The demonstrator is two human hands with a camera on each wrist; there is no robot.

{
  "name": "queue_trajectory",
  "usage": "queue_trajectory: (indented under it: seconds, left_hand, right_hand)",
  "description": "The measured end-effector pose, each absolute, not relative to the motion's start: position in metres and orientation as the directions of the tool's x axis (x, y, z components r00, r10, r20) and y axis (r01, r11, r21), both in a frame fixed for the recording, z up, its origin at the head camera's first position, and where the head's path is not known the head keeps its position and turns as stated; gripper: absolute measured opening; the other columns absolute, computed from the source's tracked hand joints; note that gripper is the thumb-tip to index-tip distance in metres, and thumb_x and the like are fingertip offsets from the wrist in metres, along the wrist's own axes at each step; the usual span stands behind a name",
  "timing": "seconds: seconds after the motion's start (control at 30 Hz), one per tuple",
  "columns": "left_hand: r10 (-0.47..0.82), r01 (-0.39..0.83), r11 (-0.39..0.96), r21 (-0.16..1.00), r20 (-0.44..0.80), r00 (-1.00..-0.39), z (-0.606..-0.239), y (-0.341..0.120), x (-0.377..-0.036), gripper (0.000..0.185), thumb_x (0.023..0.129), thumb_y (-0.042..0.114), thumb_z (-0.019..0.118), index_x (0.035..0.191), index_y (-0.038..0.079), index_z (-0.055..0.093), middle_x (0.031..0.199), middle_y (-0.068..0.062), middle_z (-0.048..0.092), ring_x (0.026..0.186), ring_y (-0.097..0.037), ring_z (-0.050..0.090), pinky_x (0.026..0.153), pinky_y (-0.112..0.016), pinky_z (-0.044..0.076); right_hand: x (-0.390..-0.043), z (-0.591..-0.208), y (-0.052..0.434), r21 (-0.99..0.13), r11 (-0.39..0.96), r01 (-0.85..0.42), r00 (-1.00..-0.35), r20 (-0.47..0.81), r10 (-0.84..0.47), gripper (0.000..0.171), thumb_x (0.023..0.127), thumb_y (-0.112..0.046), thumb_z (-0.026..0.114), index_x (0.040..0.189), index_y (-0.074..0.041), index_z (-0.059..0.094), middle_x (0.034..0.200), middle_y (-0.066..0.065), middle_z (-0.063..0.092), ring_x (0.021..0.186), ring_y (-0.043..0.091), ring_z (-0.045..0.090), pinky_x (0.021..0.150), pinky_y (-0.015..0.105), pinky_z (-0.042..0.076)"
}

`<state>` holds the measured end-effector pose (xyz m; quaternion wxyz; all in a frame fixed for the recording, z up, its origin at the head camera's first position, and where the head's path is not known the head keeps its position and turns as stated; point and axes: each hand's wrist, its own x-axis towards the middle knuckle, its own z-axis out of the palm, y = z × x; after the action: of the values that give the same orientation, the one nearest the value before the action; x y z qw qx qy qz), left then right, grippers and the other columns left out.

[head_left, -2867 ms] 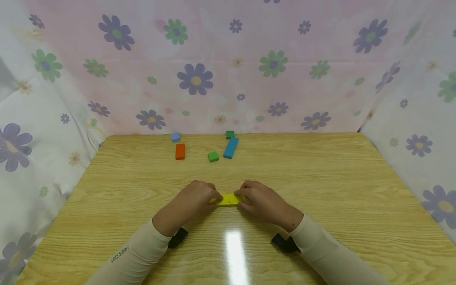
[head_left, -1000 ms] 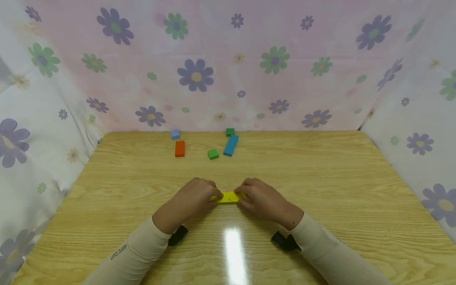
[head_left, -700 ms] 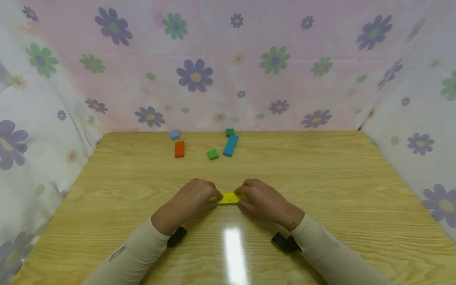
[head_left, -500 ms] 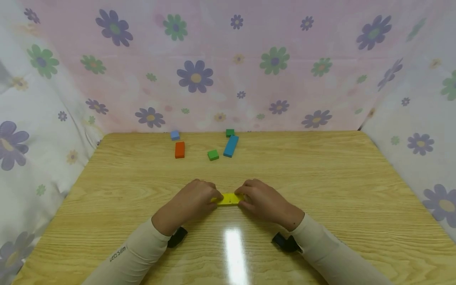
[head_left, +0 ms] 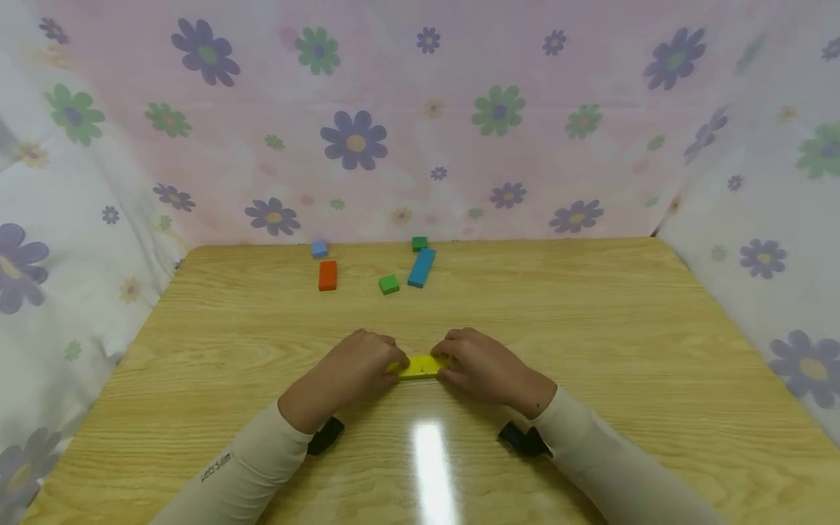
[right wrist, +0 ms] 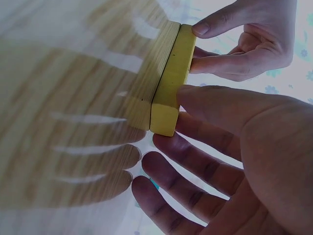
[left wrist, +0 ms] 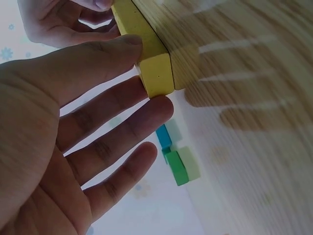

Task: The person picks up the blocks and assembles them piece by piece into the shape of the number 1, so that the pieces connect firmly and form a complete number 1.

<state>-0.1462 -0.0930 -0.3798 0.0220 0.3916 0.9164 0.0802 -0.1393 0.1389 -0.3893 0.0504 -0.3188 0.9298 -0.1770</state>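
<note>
A long yellow block (head_left: 421, 367) lies flat on the wooden table, with its length running from one hand to the other. My left hand (head_left: 348, 375) pinches its left end between thumb and fingers. At the opposite end, my right hand (head_left: 488, 370) pinches it the same way. The left wrist view shows the left thumb on the side of the yellow block (left wrist: 159, 73), with the lower fingers spread. From the right wrist, the yellow block (right wrist: 171, 81) appears against the glossy tabletop, and the right thumb touches its near end. Fingers hide both block ends in the head view.
Beyond the hands lie a red block (head_left: 327, 275), a light blue block (head_left: 319, 249), a bright green block (head_left: 389, 284), a blue block (head_left: 421, 267) and a dark green block (head_left: 419, 243). A flowered curtain (head_left: 459, 146) stands behind the table (head_left: 590, 313).
The head view has shifted slightly. Both hands keep their hold on the yellow block, and the other blocks have not moved on the table.
</note>
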Motion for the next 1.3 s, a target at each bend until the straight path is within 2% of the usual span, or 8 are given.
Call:
queue_trajectory:
  seconds: [0.27,0.4,0.57,0.73,0.87,1.07,1.3]
  left_hand:
    - [0.724,0.717,0.673,0.180,0.037,-0.689,-0.376,-0.091,-0.150,0.015,0.086,0.018,0.080,0.101,0.016,0.080,0.094,0.003,0.075,0.080,-0.010,0.066,0.081,-0.040,0.055]
    - [0.719,0.702,0.667,0.251,0.028,-0.694,-0.376,-0.095,-0.152,0.019,0.090,0.022,0.075,0.107,0.015,0.079,0.104,0.001,0.075,0.092,-0.013,0.070,0.086,-0.040,0.056]
    - [0.641,0.609,0.714,0.346,0.025,-0.767,-0.378,-0.108,-0.167,0.026,0.098,0.027,0.065,0.117,0.014,0.075,0.116,-0.002,0.073,0.105,-0.018,0.070,0.091,-0.037,0.057]
    - [0.516,0.496,0.805,0.325,0.027,-0.856,-0.376,-0.130,-0.187,0.032,0.099,0.027,0.063,0.126,0.010,0.070,0.123,-0.009,0.069,0.108,-0.026,0.069,0.093,-0.045,0.056]
    - [0.425,0.412,0.863,0.293,0.024,-0.905,-0.375,-0.147,-0.204,0.041,0.100,0.028,0.062,0.136,0.008,0.062,0.134,-0.015,0.063,0.117,-0.035,0.063,0.099,-0.052,0.051]
    - [0.361,0.357,0.906,0.229,0.026,-0.932,-0.371,-0.164,-0.226,0.051,0.100,0.024,0.062,0.146,0.006,0.050,0.144,-0.023,0.050,0.122,-0.043,0.056,0.096,-0.063,0.048]
    - [0.318,0.296,0.922,0.250,-0.052,-0.947,-0.372,-0.170,-0.241,0.059,0.099,0.022,0.063,0.151,0.005,0.040,0.151,-0.026,0.040,0.125,-0.046,0.054,0.097,-0.062,0.048]
  right_hand:
    - [-0.141,-0.385,0.139,-0.337,0.743,-0.578,-0.795,0.024,-0.607,0.027,0.090,-0.015,0.074,0.115,-0.006,0.074,0.108,0.005,0.069,0.095,0.017,0.063,0.079,0.029,0.056]
    - [-0.142,-0.385,0.140,-0.334,0.745,-0.578,-0.794,0.018,-0.608,0.027,0.090,-0.016,0.074,0.115,-0.005,0.074,0.109,0.006,0.070,0.096,0.017,0.064,0.079,0.029,0.056]
    - [-0.141,-0.384,0.141,-0.344,0.746,-0.570,-0.797,0.010,-0.604,0.027,0.091,-0.016,0.073,0.116,-0.005,0.074,0.108,0.006,0.070,0.095,0.017,0.064,0.079,0.030,0.056]
    - [-0.138,-0.385,0.141,-0.373,0.740,-0.560,-0.797,0.001,-0.604,0.027,0.090,-0.014,0.073,0.116,-0.005,0.074,0.109,0.006,0.070,0.094,0.016,0.063,0.079,0.030,0.056]
    - [-0.136,-0.387,0.142,-0.381,0.734,-0.562,-0.793,-0.004,-0.609,0.027,0.090,-0.014,0.074,0.116,-0.005,0.074,0.108,0.006,0.070,0.092,0.015,0.061,0.077,0.028,0.055]
    - [-0.136,-0.388,0.141,-0.368,0.729,-0.576,-0.787,0.012,-0.616,0.027,0.090,-0.014,0.074,0.115,-0.006,0.074,0.108,0.005,0.069,0.093,0.015,0.061,0.077,0.028,0.055]
    - [-0.136,-0.388,0.142,-0.378,0.718,-0.584,-0.783,0.027,-0.622,0.026,0.089,-0.013,0.074,0.115,-0.005,0.074,0.106,0.005,0.069,0.087,0.012,0.058,0.073,0.025,0.052]
